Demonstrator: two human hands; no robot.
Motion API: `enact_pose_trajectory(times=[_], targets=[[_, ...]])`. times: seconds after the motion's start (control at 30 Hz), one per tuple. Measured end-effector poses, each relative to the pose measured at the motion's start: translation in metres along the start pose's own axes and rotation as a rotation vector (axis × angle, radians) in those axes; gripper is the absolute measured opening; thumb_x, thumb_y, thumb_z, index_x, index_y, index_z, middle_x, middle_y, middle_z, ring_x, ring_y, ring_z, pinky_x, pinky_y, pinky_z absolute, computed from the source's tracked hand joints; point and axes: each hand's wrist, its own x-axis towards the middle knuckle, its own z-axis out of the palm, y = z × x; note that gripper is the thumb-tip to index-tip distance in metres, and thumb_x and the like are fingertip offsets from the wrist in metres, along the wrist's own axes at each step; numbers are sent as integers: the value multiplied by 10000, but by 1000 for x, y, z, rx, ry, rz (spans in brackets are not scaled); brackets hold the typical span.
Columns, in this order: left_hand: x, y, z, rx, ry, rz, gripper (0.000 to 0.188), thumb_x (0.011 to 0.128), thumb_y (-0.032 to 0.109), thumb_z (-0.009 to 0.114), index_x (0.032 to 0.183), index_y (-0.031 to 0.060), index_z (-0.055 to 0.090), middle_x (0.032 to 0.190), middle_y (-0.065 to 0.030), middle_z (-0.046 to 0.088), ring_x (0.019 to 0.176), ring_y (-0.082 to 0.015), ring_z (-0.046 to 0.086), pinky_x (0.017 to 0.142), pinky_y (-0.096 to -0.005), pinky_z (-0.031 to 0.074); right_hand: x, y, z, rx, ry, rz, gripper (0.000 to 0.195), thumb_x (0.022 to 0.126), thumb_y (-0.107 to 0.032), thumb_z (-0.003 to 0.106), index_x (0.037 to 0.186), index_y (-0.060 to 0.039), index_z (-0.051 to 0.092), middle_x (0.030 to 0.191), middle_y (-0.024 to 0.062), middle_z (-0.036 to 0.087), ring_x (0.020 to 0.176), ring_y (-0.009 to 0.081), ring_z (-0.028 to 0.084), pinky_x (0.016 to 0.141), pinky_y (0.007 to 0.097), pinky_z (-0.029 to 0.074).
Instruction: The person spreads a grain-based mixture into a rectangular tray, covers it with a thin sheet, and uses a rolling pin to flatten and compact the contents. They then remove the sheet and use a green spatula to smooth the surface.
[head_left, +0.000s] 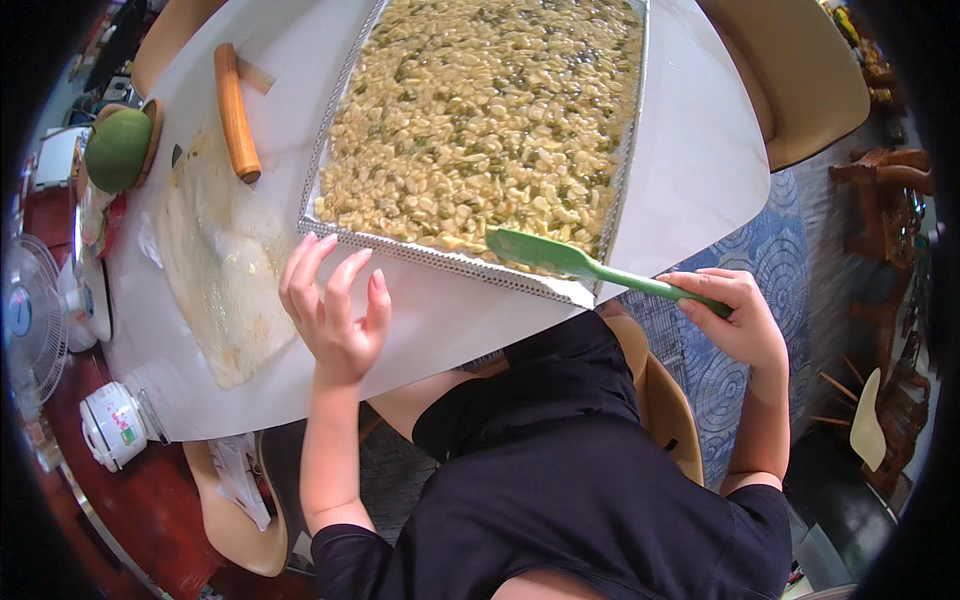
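A large perforated metal tray (442, 261), lined with white paper, holds a glossy layer of sliced nuts and green seeds (487, 135). My right hand (724, 307) grips the handle of a green spatula (544, 250), whose flat blade lies against the nut layer near the tray's front right corner. Just outside the front left corner is my left hand (337, 307), fingers spread and curled slightly, with nothing in it. Its fingertips are at the tray's rim; whether they touch it I cannot tell.
Left of the tray, a wooden rolling pin (237, 112) and a crumpled, greasy translucent sheet (225, 270) lie on the white table (697, 150). A green round fruit (118, 150) sits at the left edge. Chairs (802, 75) surround the table. A white rice cooker (112, 426) and a fan (34, 319) stand farther left.
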Motion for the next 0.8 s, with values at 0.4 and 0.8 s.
enact_pose_trajectory(times=[0.4,0.8], targets=[[-2,98,27,-107,-83,-197,173,801,111,715,968,80,682,1205,-153,527,1186,-372,502,1009,-480,404,4,14,-16,87,-34,15,308,823,-13,675,1127,-37,722,765,113,689,610,223,648,568,312,507],[-1,127,33,-77,-73,-233,249,722,55,737,968,89,711,1177,-141,546,1148,-352,526,980,-450,425,4,15,-29,-36,7,-36,302,819,-41,681,1118,-43,722,800,123,703,619,235,660,578,316,526]])
